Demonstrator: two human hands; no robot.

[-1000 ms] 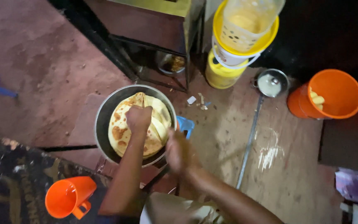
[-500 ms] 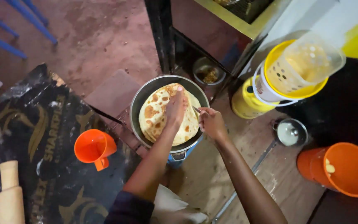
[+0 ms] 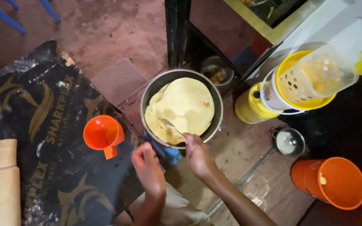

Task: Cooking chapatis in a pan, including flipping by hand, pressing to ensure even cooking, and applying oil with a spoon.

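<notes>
Flatbread [image 3: 183, 109] lies flat in the pan [image 3: 147, 90], right hand [image 3: 197, 155] at the near rim with fingers pinching a spoon [image 3: 171, 125] over it, left hand [image 3: 147, 167] loosely curled and empty beside the orange cup [image 3: 102, 134].

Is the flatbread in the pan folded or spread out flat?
Spread out: the flatbread lies open as a full round, covering nearly the whole pan.

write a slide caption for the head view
Right hand holds a spoon over flatbread in a metal pan; left hand hovers beside an orange cup.
</notes>
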